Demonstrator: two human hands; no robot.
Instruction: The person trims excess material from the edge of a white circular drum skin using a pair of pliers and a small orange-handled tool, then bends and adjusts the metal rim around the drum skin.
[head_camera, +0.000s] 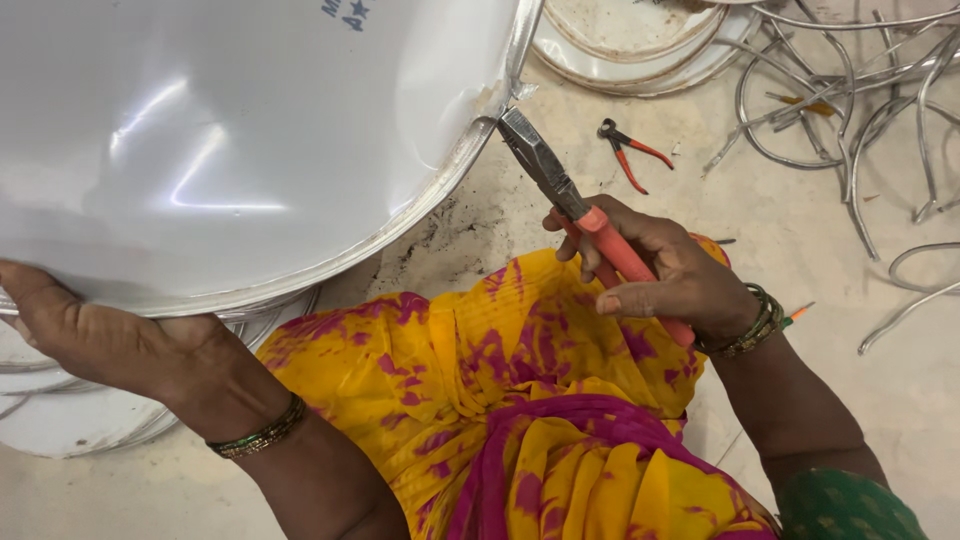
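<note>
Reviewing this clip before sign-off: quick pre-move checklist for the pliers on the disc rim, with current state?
1. Right hand grips the red-handled pliers: ok, fingers wrapped around the handles.
2. Plier tip at the rim of the shiny metal disc: ok, tip meets the edge by a small bent tab.
3. Tip actually biting the rim: cannot tell.
4. Left hand steadies the disc: ok, holding its lower left edge.
5. Left hand away from the plier tip: ok, on the opposite side.
6. Floor around is tidy: not ok, loose wire strips and smaller cutters lie nearby.
</note>
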